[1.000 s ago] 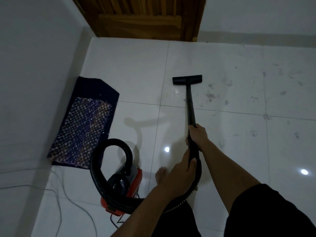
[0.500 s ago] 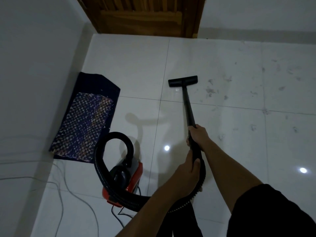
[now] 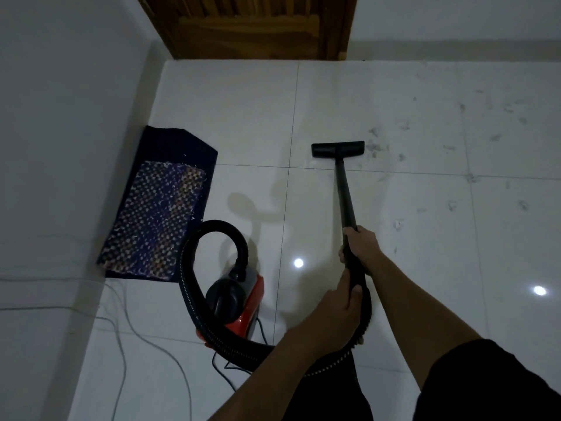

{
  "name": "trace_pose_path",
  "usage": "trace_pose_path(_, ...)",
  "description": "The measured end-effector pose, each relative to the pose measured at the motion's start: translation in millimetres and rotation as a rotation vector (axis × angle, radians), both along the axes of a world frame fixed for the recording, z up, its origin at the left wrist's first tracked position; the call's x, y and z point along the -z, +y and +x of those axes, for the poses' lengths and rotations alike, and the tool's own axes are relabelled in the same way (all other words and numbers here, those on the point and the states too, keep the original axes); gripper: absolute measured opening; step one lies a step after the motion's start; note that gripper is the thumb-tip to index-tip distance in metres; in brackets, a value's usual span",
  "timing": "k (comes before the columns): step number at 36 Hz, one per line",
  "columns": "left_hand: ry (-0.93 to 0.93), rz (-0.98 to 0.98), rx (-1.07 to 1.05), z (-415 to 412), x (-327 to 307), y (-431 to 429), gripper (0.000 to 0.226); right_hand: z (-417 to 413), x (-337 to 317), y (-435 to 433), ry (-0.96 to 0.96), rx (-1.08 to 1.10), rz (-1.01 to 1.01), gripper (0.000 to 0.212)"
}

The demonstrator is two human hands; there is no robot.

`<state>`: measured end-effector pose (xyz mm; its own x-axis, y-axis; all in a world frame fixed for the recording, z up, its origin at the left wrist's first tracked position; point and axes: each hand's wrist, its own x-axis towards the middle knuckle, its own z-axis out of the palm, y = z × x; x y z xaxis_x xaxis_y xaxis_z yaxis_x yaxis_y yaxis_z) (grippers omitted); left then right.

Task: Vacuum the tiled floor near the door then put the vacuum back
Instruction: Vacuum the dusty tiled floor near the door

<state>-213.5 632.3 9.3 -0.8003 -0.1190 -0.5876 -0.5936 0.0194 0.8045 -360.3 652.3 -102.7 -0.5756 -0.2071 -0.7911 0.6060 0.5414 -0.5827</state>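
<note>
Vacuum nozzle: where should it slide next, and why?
Probably a little to the right. The nozzle has grey dust smudges just past its right end, and more specks lie scattered farther right. The right hand and left hand both hold the wand, so a small sideways sweep looks easy.

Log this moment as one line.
phase: vacuuming | right hand: grips wand | left hand: grips wand behind it | nozzle: on floor beside dust

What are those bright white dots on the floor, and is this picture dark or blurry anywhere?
Head view: dim; two glare spots on the glossy white tiled floor, likely reflected lights; the black ribbed hose loop casts a soft shadow; the black vacuum wand looks sharp.
</note>
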Motion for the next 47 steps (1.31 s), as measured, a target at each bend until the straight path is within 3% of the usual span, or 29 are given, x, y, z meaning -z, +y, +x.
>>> trace_pose_path(47,-0.045,-0.074,0.081,107.0,-16.0,85.7,0.05,110.3,-36.2,89.5,-0.034,0.029,0.003,0.013)
